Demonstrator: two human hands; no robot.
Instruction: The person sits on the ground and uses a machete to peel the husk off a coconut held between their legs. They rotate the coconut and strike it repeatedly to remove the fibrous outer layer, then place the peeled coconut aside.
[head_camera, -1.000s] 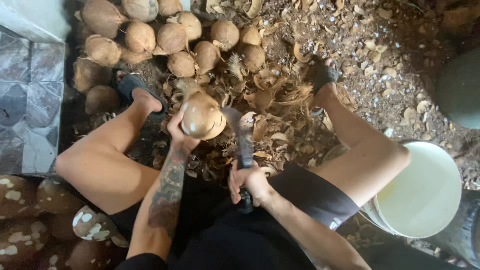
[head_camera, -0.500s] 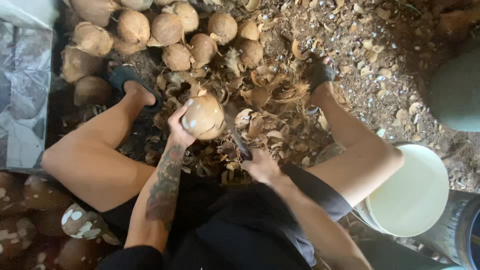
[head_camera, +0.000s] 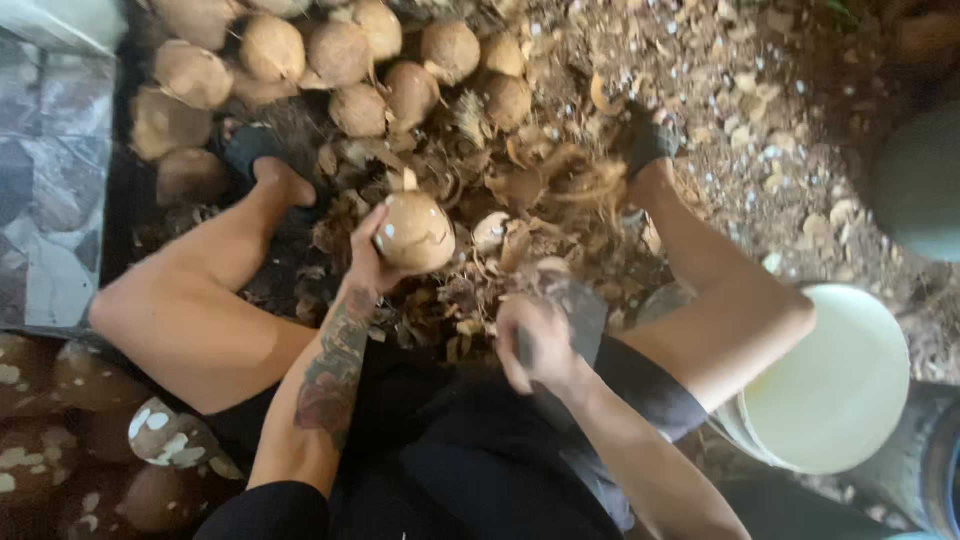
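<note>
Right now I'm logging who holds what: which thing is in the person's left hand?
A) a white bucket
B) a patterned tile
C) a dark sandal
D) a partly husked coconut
D: the left hand cups a partly husked coconut above the husk scraps, while the white bucket stands untouched by the right knee and the right hand grips a blade.

No packages, labels, signs or screens visible anywhere in view.

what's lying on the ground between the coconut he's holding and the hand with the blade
Head view: loose husk scraps litter the ground between the coconut in the left hand and the right hand.
</note>
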